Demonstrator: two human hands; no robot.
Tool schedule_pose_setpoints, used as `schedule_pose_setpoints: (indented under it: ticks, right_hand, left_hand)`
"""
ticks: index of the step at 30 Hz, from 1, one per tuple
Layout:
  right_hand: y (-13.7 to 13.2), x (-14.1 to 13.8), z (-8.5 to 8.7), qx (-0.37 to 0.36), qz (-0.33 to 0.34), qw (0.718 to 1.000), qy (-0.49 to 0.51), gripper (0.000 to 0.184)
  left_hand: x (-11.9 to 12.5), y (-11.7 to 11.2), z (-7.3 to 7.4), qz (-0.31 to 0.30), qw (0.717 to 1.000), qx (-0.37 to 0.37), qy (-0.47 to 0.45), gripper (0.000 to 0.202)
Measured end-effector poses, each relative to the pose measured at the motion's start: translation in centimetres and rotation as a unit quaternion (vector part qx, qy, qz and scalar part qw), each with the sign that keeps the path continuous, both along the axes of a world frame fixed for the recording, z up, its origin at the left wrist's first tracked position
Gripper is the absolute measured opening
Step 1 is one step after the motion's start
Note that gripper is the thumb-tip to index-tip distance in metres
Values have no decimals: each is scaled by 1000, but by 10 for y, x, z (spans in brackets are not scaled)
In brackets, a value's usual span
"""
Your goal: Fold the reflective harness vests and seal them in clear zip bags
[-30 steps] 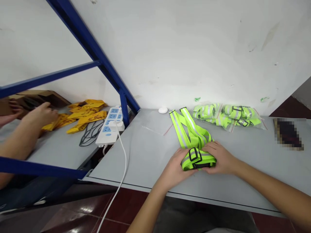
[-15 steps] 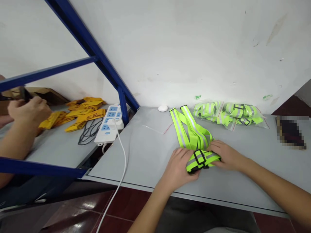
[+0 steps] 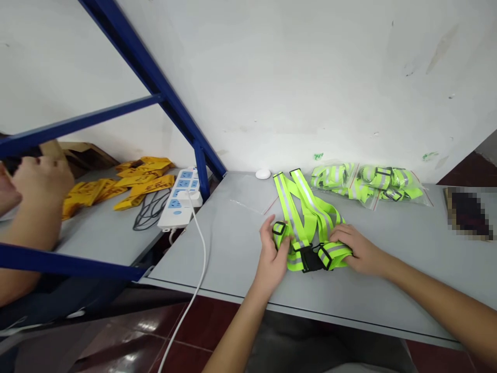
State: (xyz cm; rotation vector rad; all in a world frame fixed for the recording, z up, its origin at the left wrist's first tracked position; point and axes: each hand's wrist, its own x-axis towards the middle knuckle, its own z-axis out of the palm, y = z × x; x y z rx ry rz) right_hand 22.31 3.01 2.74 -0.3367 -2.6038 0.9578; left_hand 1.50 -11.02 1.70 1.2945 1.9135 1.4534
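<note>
A lime-yellow reflective vest of straps (image 3: 305,207) with silver stripes lies on the grey table (image 3: 233,248) in front of me. Its two shoulder straps stretch toward the wall. At its near end is a black buckle (image 3: 311,259), with a slider on the strap at either side. My left hand (image 3: 275,254) grips the left part of the waist strap, thumb and fingers around it near the small slider. On the other side my right hand (image 3: 351,247) holds the folded right part of the strap, its fingers on top.
Clear bags of similar vests (image 3: 368,182) lie by the wall, near a white oval object (image 3: 263,174). A flat clear bag (image 3: 248,199) lies left of the vest. Beyond the blue frame (image 3: 171,101) are a power strip (image 3: 180,199), yellow packets (image 3: 143,178) and another person's hand (image 3: 44,178).
My left hand has moved left and turned, drawing the left strap part away from the right one. The black buckle now shows between them. My right hand stays nearly in place.
</note>
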Motion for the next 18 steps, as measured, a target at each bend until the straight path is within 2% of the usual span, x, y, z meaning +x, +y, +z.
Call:
schedule_pose_setpoints:
  ticks: [1,3,5,7,9,11,13,18]
  right_hand:
    - [-1,0,1,22,7,1000,-13,25]
    - [-1,1,3,69,24,997,-27,20]
    - [-1,2,4,124,41,991,-31,25]
    - [0,3,4,171,52,983,-30,38]
    - [0,3,3,203,55,977,-29,41]
    - [0,4,2,222,54,973,-31,36]
    - [0,4,2,226,54,972,-36,32]
    - [0,3,1,210,37,976,-33,37]
  left_hand:
    - [1,-1,1,25,999,14,30,51]
    - [4,-4,4,23,990,33,136,45]
    - [10,-8,9,-33,965,41,257,34]
    - [16,-10,14,-111,936,29,334,24]
    - [20,-11,18,-171,919,-2,355,19]
    - [22,-9,19,-199,915,-30,349,27]
    - [21,-7,18,-200,917,-38,344,33]
    - [19,-5,16,-199,918,-35,343,27]
